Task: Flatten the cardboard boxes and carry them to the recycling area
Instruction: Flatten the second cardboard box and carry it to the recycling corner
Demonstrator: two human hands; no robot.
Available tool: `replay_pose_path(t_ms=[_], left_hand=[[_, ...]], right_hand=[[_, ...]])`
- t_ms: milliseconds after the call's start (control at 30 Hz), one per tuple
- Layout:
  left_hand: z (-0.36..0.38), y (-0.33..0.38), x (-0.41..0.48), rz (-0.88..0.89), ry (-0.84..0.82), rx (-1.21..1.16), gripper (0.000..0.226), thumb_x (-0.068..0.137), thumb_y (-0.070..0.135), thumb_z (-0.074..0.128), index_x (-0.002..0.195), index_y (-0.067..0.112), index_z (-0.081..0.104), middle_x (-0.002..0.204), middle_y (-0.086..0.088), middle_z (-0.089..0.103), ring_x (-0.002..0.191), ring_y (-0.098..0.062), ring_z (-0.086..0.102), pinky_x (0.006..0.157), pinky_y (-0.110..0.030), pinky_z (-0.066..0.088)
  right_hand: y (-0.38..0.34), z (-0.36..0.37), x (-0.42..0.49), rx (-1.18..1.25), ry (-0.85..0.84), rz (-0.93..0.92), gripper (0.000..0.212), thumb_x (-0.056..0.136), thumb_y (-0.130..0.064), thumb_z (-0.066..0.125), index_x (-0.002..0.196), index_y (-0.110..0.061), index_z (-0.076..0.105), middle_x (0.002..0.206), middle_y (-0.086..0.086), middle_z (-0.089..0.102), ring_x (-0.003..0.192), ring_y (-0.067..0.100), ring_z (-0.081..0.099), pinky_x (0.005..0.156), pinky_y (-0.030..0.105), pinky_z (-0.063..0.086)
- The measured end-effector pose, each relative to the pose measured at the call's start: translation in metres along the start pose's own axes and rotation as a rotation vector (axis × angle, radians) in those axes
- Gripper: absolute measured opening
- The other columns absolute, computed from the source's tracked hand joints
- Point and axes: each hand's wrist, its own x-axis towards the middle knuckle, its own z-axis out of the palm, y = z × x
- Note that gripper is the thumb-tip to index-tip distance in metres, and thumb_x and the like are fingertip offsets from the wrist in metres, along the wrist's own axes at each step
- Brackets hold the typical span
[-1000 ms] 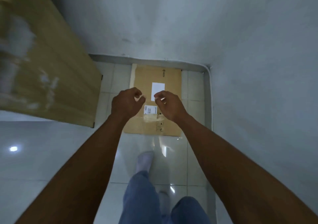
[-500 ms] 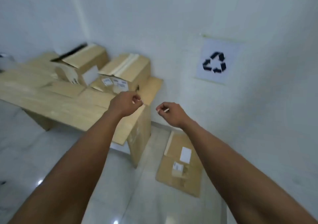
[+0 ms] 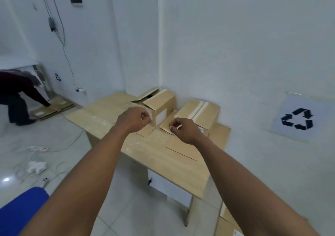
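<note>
Cardboard boxes bear unreadable labels; left hand and right hand fingers curled.

Two arms on show, and both are bare. The left forearm fills the frame down at 7 o'clock, the right forearm down at 5 o'clock, each uncovered from the picture's edge to the wrist. Both are long and lean and narrow steadily toward the wrist. The left hand and right hand are bare too, with knuckles showing as a rounded ridge. The fingers are blurred, so finer detail can't be told.
</note>
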Motion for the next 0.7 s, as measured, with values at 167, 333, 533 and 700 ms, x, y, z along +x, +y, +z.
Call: replay_pose_path(t_ms=[167, 333, 533, 700], left_hand=[[-0.007, -0.07, 0.023, -0.018, -0.011, -0.041, 0.023, 0.087, 0.048, 0.065, 0.1, 0.03, 0.072, 0.097, 0.013, 0.069, 0.095, -0.011, 0.064, 0.078, -0.03, 0.052], [0.005, -0.113, 0.069, -0.012, -0.028, -0.072, 0.022, 0.088, 0.047, 0.065, 0.1, 0.03, 0.071, 0.097, 0.014, 0.068, 0.093, -0.01, 0.063, 0.07, -0.027, 0.046], [0.025, -0.165, 0.159, -0.004, -0.094, -0.035, 0.018, 0.087, 0.049, 0.065, 0.093, 0.033, 0.07, 0.093, 0.016, 0.068, 0.09, -0.008, 0.064, 0.069, -0.026, 0.047], [0.031, -0.196, 0.238, 0.001, -0.156, -0.035, 0.016, 0.088, 0.046, 0.065, 0.093, 0.032, 0.07, 0.091, 0.017, 0.068, 0.087, -0.006, 0.063, 0.067, -0.025, 0.045]], right_hand=[[-0.03, 0.044, 0.043, -0.032, -0.037, 0.009, 0.013, 0.092, -0.028, 0.064, 0.099, -0.02, 0.072, 0.095, -0.009, 0.068, 0.09, 0.015, 0.065, 0.081, 0.033, 0.052], [-0.033, 0.074, 0.11, -0.029, -0.05, 0.025, 0.014, 0.09, -0.029, 0.065, 0.099, -0.021, 0.072, 0.089, -0.017, 0.066, 0.09, 0.014, 0.066, 0.084, 0.036, 0.054], [-0.01, 0.11, 0.218, 0.039, -0.027, 0.059, 0.016, 0.092, -0.029, 0.066, 0.101, -0.018, 0.073, 0.1, -0.006, 0.072, 0.094, 0.012, 0.065, 0.083, 0.029, 0.048], [0.014, 0.136, 0.295, 0.104, -0.027, 0.196, 0.016, 0.094, -0.027, 0.064, 0.1, -0.015, 0.072, 0.094, -0.006, 0.068, 0.089, 0.011, 0.061, 0.076, 0.025, 0.042]])
